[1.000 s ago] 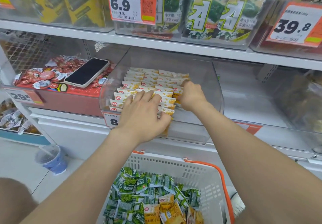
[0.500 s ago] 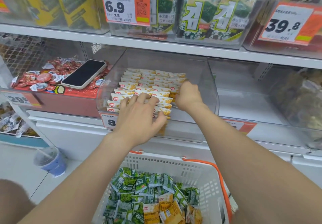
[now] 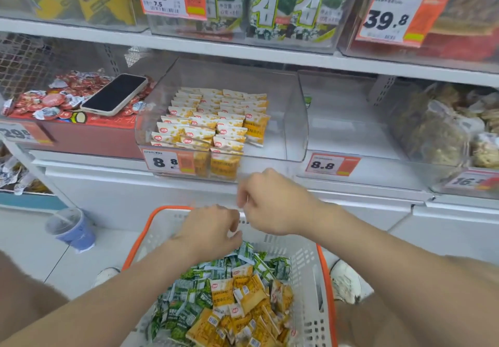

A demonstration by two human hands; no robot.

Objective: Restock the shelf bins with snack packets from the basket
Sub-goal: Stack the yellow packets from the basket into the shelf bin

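A clear shelf bin holds rows of yellow-and-white snack packets on its left side. Below it stands a white basket with an orange rim, filled with green packets and yellow packets. My left hand hovers over the basket's far edge, fingers loosely curled just above the green packets. My right hand is beside it, slightly higher, below the bin's front, fingers also loosely curled. I see nothing held in either hand.
A phone lies on red snack cups in the left bin. To the right is another clear bin with an 8.8 tag. A blue cup stands on the floor at left. A white shoe shows beside the basket.
Both hands have left the yellow packets in the bin and dropped down to the basket's far rim. The view has tilted down, showing more of the basket.
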